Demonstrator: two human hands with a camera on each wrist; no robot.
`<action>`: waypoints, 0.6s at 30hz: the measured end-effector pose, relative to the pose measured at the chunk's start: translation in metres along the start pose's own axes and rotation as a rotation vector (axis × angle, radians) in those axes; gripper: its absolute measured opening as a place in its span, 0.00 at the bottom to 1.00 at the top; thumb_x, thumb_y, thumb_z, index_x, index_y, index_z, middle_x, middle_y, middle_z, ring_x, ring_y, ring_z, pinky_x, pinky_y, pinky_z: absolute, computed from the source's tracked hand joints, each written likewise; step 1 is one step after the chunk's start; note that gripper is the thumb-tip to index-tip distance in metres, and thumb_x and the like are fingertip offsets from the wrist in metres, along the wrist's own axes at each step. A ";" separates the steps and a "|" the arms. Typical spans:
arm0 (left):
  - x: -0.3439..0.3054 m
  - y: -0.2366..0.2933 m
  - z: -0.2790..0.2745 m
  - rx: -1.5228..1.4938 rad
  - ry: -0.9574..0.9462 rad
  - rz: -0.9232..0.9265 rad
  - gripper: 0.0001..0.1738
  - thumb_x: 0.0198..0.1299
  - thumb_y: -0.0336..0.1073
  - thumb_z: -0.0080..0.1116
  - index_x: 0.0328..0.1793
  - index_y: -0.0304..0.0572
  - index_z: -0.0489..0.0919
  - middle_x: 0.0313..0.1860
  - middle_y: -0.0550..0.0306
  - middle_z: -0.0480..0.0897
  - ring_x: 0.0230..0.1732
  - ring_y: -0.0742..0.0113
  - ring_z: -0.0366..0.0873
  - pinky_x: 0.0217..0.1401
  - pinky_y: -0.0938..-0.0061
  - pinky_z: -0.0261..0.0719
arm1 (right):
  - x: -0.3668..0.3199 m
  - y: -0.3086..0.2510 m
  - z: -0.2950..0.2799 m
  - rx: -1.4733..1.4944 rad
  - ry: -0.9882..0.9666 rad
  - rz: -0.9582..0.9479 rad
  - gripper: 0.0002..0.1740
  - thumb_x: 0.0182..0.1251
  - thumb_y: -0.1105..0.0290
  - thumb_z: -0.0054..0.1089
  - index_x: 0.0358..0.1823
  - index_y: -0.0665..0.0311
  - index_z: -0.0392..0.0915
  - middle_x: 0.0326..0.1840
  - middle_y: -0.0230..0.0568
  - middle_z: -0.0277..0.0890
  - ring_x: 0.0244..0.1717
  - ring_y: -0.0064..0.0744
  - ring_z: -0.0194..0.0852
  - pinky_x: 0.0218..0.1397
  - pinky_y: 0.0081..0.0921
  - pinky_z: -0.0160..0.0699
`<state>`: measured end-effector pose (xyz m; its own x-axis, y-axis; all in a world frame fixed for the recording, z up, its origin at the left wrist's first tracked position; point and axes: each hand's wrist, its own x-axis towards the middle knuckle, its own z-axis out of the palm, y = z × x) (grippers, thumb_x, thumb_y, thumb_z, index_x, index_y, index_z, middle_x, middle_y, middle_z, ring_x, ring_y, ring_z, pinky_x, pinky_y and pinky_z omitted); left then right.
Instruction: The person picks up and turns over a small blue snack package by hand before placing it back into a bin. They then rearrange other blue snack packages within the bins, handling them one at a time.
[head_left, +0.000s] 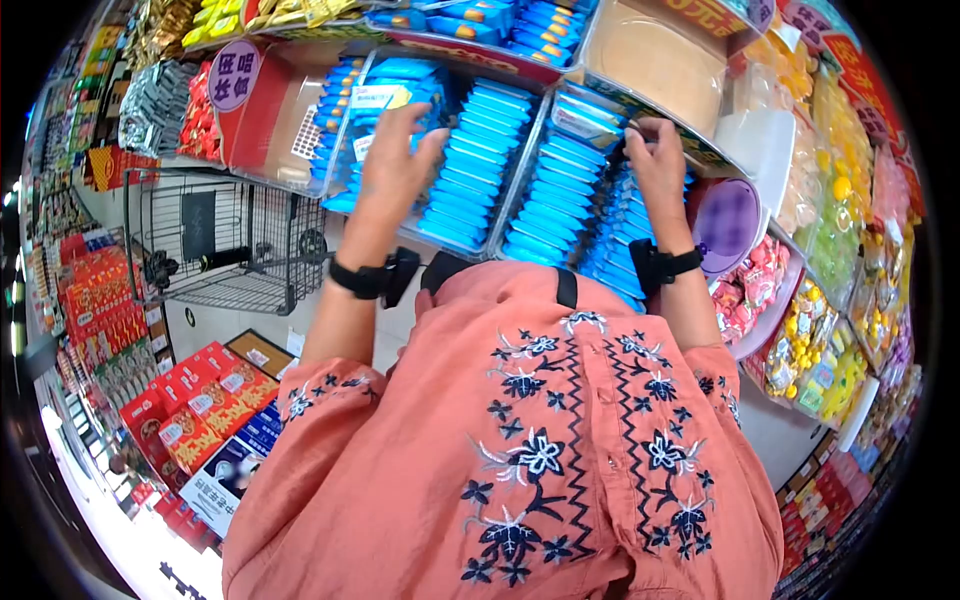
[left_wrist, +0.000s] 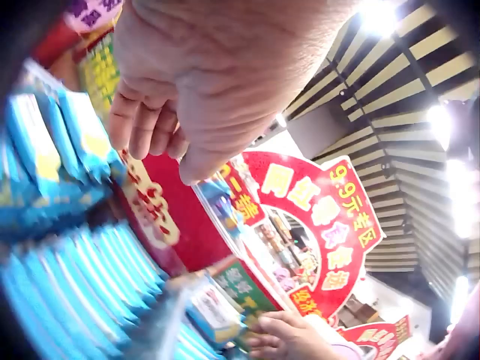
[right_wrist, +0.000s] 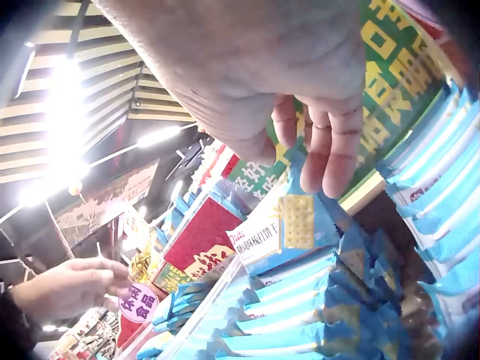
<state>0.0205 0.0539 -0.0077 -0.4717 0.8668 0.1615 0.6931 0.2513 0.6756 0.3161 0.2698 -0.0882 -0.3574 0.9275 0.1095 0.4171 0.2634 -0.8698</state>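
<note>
Blue biscuit packets stand in rows in clear bins in front of me. My left hand [head_left: 395, 165] is over the left bin [head_left: 452, 245], fingers extended and thumb spread, above a loose blue packet [head_left: 400, 75] at its back. Nothing is between its fingers. At the back of the right bin, my right hand [head_left: 657, 165] has its fingers bent down at the edge of a biscuit packet [right_wrist: 292, 225] with a cracker picture, lying on the row. Thumb and fingers are apart in the right wrist view. Upright packets [head_left: 555, 205] fill the row below it.
A bare-bottomed bin [head_left: 655, 60] is behind the right bin. To the left are red packets [head_left: 200, 115] and a wire shopping cart [head_left: 230, 240]. A purple round container [head_left: 728, 225] and bagged sweets [head_left: 750, 285] stand close to my right wrist.
</note>
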 end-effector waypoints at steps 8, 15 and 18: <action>-0.065 -0.060 -0.085 0.382 -0.242 -0.095 0.29 0.53 0.39 0.76 0.60 0.37 0.80 0.62 0.41 0.80 0.66 0.42 0.76 0.69 0.57 0.74 | -0.014 -0.040 -0.001 0.272 -0.097 0.089 0.10 0.73 0.73 0.61 0.51 0.69 0.75 0.42 0.37 0.80 0.33 0.20 0.81 0.37 0.21 0.82; -0.084 -0.108 -0.085 0.447 -0.247 0.019 0.24 0.56 0.35 0.71 0.59 0.40 0.82 0.58 0.43 0.83 0.61 0.42 0.78 0.64 0.54 0.77 | -0.019 -0.054 0.001 0.329 -0.166 0.135 0.09 0.75 0.73 0.58 0.52 0.68 0.75 0.40 0.35 0.80 0.34 0.21 0.81 0.36 0.20 0.82; -0.073 -0.103 -0.090 0.263 -0.196 -0.107 0.19 0.64 0.40 0.67 0.58 0.41 0.83 0.50 0.46 0.85 0.51 0.52 0.82 0.56 0.58 0.80 | -0.018 -0.064 -0.002 0.345 -0.207 0.158 0.11 0.76 0.71 0.58 0.53 0.67 0.76 0.41 0.36 0.80 0.34 0.23 0.82 0.35 0.21 0.82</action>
<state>-0.0658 -0.0739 -0.0246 -0.4532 0.8895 -0.0586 0.7743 0.4254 0.4685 0.2975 0.2370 -0.0332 -0.4865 0.8671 -0.1067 0.1895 -0.0145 -0.9818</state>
